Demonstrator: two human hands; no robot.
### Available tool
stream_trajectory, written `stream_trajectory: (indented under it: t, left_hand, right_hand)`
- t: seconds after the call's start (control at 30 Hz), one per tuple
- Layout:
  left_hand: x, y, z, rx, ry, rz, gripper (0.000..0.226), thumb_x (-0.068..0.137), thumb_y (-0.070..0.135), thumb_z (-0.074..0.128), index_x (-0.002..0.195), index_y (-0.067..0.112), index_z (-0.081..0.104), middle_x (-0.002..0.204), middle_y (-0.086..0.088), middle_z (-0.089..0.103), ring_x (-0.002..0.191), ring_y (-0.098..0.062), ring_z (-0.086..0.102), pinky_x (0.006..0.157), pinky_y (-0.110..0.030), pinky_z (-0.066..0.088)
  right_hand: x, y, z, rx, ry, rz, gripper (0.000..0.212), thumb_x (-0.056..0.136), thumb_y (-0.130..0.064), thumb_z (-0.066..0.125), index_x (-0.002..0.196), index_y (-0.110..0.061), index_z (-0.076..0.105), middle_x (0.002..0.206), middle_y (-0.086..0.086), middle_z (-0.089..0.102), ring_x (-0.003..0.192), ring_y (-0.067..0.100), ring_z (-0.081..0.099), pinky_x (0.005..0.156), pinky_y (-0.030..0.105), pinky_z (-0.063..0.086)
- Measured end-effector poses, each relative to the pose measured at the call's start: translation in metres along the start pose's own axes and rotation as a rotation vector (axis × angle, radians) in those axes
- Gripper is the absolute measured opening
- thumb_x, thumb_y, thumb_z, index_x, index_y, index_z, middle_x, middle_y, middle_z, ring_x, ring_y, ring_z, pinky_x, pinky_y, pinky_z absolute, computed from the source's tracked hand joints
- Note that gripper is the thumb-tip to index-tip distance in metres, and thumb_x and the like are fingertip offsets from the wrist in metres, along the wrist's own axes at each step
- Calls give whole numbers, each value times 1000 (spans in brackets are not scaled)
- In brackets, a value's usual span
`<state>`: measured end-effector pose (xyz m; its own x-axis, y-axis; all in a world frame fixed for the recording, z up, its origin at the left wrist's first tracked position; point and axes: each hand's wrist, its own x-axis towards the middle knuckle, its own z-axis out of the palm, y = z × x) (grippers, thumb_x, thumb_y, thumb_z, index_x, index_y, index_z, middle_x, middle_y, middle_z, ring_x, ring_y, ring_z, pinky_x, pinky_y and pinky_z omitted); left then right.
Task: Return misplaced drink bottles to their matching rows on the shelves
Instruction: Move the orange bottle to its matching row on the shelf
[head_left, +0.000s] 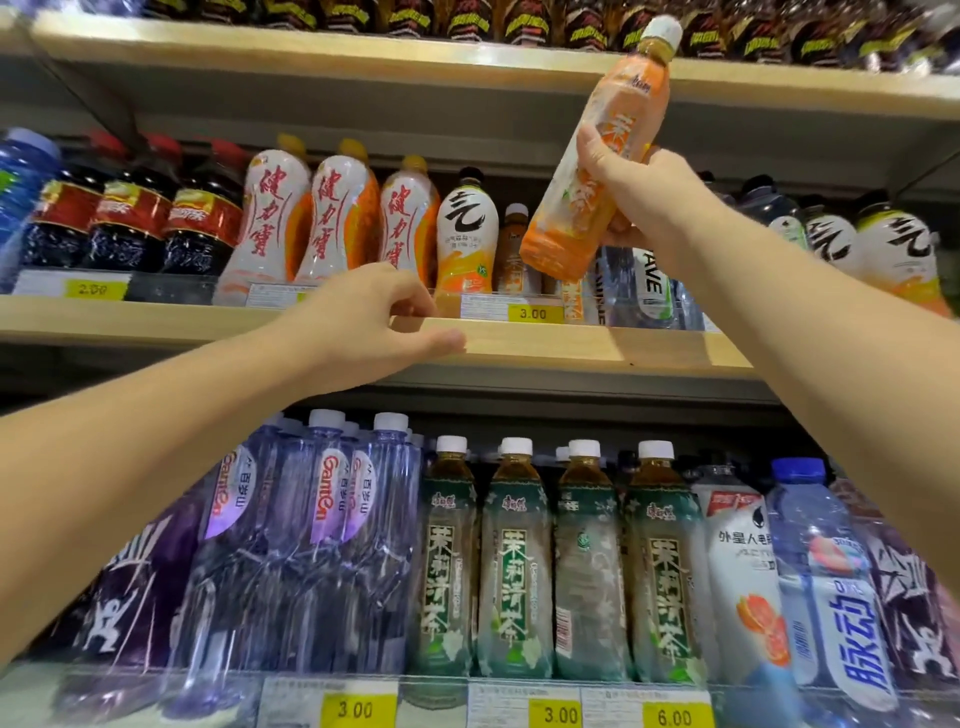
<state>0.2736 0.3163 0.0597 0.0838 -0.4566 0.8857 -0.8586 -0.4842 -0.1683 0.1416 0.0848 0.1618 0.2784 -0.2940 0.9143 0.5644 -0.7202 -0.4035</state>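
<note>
**— Which step are you on?**
— Mid-carry, I'd say. My right hand (641, 195) grips the orange-labelled tea bottle (597, 156) round its lower half, with my fingers wrapped over the label. The bottle is in the air in front of the middle shelf (597, 345) and touches nothing on it. It tilts, with the white cap up and to the right and the base down and to the left.

**— Where does it belong?**
— My guess is the lane just below its base. Far back in it stands a smaller-looking bottle (514, 244) with a pale cap and what looks like the same orange label. That lane lies between the white-and-orange bottle (467, 234) on the left and the clear bottles (649, 280) on the right. The back one is too blurred for me to be sure of the match.

**— And the next move?**
— I need to bring the bottle upright, lower its base into that lane and slide it in without knocking either neighbour. The gap looks narrow, so it should go in straight.

**— Your other hand?**
— My left hand (374, 317) holds nothing. It rests on the front edge of the middle shelf, left of the yellow price tag (535, 313), with the fingers loosely curled on top and the thumb along the wooden lip. Both forearms reach up and away from me.
</note>
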Motion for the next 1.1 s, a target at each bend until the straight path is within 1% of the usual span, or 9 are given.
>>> stream_trajectory:
  t: [0.17, 0.3, 0.4, 0.5, 0.63, 0.8, 0.9, 0.97, 1.1]
  left_hand:
    - [0, -2, 0, -39, 8, 8, 58, 78, 73, 54, 112, 27, 66, 108, 9, 60, 98, -7, 55, 78, -27, 49]
    - [0, -2, 0, -49, 14, 11, 58, 79, 71, 55, 112, 26, 66, 105, 10, 60, 94, -4, 54, 73, -21, 47]
    - [0, 0, 0, -49, 13, 15, 64, 75, 74, 51, 112, 25, 66, 104, 10, 60, 92, -1, 54, 72, -19, 46]
    - [-1, 0, 0, -49, 12, 10, 65, 74, 75, 50, 113, 25, 66, 103, 11, 59, 92, -1, 53, 71, -18, 45]
    - [-2, 0, 2, -61, 32, 12, 59, 78, 71, 53, 112, 25, 66, 101, 14, 57, 93, -1, 53, 74, -19, 47]
    - [-3, 0, 2, -58, 39, 11, 57, 79, 70, 54, 112, 25, 66, 101, 15, 56, 92, -1, 53, 72, -19, 46]
    - [-3, 0, 3, -57, 41, 12, 55, 80, 69, 55, 112, 25, 66, 103, 12, 57, 92, -1, 52, 71, -18, 45]
    - [-3, 0, 4, -50, 47, 11, 53, 81, 69, 55, 112, 27, 65, 103, 12, 56, 92, -1, 52, 70, -18, 44]
    - [-4, 0, 4, -43, 54, 8, 53, 80, 70, 54, 111, 28, 64, 100, 16, 55, 91, 0, 52, 68, -17, 42]
  right_hand:
    - [7, 14, 9, -152, -58, -20, 69, 84, -75, 65, 131, -26, 56, 115, -8, 69, 99, 11, 69, 69, 25, 61]
    - [8, 21, 8, -265, -118, -6, 46, 82, -78, 63, 103, -38, 58, 102, -13, 69, 90, 7, 68, 48, 12, 52]
    - [9, 27, 8, -358, -135, 12, 50, 80, -81, 62, 100, -36, 60, 97, -11, 72, 82, 7, 70, 47, 13, 51]
    - [12, 28, 8, -490, -180, -30, 45, 82, -81, 60, 96, -38, 58, 91, -13, 69, 79, 6, 68, 49, 14, 48]
    - [17, 25, 8, -629, -227, -29, 59, 83, -80, 59, 113, -29, 62, 93, -6, 69, 82, 10, 68, 58, 24, 49]
    - [19, 31, 8, -688, -114, 3, 52, 87, -73, 61, 108, -26, 56, 85, -3, 64, 72, 11, 65, 51, 23, 45]
    - [19, 33, 10, -714, -59, -15, 52, 87, -69, 64, 109, -24, 55, 85, -4, 61, 72, 10, 63, 52, 24, 44]
    - [18, 33, 11, -755, -19, -58, 53, 87, -65, 65, 114, -21, 55, 90, -2, 62, 76, 12, 63, 55, 26, 46]
    - [14, 30, 9, -771, 16, -110, 68, 85, -56, 69, 137, -17, 49, 114, 4, 61, 97, 20, 65, 65, 31, 55]
